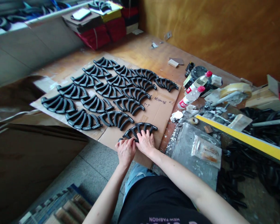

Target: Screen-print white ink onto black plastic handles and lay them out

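Note:
Both my hands are at the near edge of a flattened cardboard sheet [151, 112]. My left hand [126, 151] rests on the left end of a black moulded fan-shaped part [140, 127], and my right hand [146, 142] grips its middle, with the fingers over its ribs. The part is arched, with several ribs. Its lower left portion is hidden under my fingers. Several matching black parts [116, 119] lie in rows on the cardboard, farther from me.
The cardboard lies on a wooden workbench [142, 49]. To the right stand plastic bottles with red caps [191, 98], a tape roll [235, 90], a grey metal sheet [193, 152], and a yellow straightedge [242, 138]. A heap of black parts [266, 121] lies beyond it.

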`<action>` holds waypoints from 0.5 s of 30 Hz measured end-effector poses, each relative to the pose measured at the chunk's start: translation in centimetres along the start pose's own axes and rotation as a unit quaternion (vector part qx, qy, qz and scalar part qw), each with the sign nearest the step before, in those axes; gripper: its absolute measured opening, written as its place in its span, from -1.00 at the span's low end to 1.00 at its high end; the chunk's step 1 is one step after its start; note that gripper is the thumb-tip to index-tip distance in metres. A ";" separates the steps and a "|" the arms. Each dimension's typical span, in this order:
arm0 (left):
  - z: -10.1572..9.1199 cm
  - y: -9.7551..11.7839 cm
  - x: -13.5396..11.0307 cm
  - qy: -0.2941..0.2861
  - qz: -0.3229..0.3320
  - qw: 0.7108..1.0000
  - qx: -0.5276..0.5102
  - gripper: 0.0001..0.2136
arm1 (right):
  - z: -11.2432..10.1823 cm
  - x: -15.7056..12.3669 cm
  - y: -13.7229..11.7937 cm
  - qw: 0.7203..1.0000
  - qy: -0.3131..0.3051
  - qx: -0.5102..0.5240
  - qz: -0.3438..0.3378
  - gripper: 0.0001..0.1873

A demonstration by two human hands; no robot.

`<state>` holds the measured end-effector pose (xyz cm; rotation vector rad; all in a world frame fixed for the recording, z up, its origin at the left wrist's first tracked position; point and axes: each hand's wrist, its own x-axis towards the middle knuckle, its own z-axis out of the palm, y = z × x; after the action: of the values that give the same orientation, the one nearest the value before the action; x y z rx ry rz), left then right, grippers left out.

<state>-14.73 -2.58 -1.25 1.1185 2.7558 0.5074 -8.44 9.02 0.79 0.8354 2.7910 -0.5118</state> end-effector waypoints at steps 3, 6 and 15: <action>0.0 0.4 0.2 0.001 0.011 1.000 -0.005 -0.67 | -0.1 0.3 0.5 1.000 0.009 -0.008 0.004 -0.61; -0.1 0.6 -0.5 0.013 0.039 0.999 -0.022 -0.65 | -0.5 0.4 1.6 0.999 0.035 0.000 0.007 -0.61; 0.7 -2.6 -5.0 0.031 0.037 0.999 -0.001 -0.64 | -7.2 10.6 10.8 0.969 0.181 0.067 0.157 -0.55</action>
<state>-12.63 -7.64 -2.87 1.2271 2.7732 0.5635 -11.63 25.41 1.62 1.5072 2.8701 -0.5438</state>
